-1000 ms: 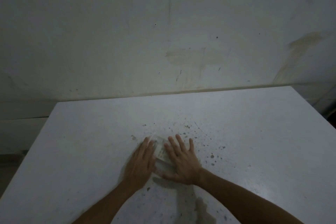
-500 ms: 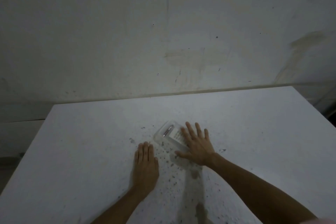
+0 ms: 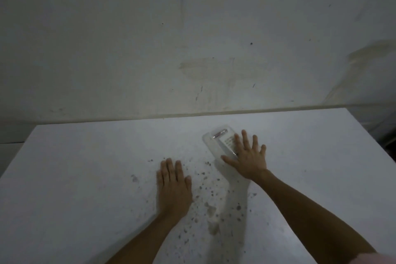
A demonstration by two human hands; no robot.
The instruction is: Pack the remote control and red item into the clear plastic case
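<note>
A dim room: a stained, off-white wall (image 3: 192, 49) rises behind a white table (image 3: 85, 178) whose top is peppered with dark specks and smudges near the middle.

In the head view, the clear plastic case (image 3: 216, 144) now lies farther out on the table and more to the right than a second ago, when it sat close in between both hands. Half a second ago it was already sliding away under the right hand; now it has gone further still toward the far edge. It lies flat, tilted diagonally, with its far end pointing up and right. Inside it, near the far end, the red item (image 3: 219, 134) shows as a short reddish bar, and beside that the pale remote control (image 3: 228, 142) with rows of small buttons can be made out through the lid.

The right hand (image 3: 246, 156) rests palm-down on the near right part of the case, fingers spread wide and flat, thumb stretched along its near end; it presses on the case rather than closing around it. The left hand (image 3: 173, 186) has left the case and lies flat on the bare tabletop, fingers together and extended, well apart from the case, grasping nothing.
</note>
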